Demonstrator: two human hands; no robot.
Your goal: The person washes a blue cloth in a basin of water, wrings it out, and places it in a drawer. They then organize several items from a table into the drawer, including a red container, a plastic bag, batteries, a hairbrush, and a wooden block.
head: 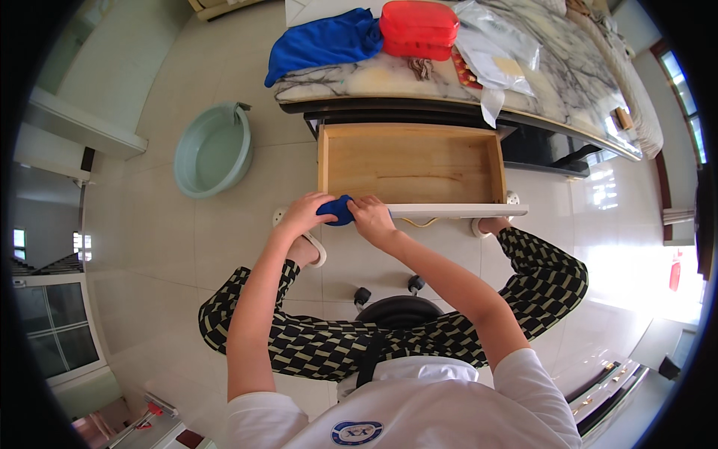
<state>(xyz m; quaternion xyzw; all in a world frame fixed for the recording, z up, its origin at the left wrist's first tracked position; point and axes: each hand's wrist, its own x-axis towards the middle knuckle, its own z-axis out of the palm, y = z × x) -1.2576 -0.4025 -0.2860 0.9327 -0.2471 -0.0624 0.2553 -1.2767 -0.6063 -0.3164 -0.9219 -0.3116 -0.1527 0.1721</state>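
A pulled-out wooden drawer (415, 163) with a white front panel (457, 211) juts from under the marble-topped table. Both hands meet at the left end of that panel. A small blue cloth (338, 210) is bunched over the panel's top edge between them. My left hand (305, 213) grips the cloth from the left, its thumb laid across it. From the right, my right hand (371, 218) presses and holds the same cloth, fingers curled over the edge. Inside, the drawer shows bare wood with a dark mark along its bottom.
On the marble tabletop (359, 78) lie a larger blue cloth (322, 45), a red plastic container (419, 29) and clear plastic bags (499, 45). A pale green basin (213, 150) with a grey cloth (230, 112) on its rim stands on the floor. Below me is a black wheeled stool (399, 311).
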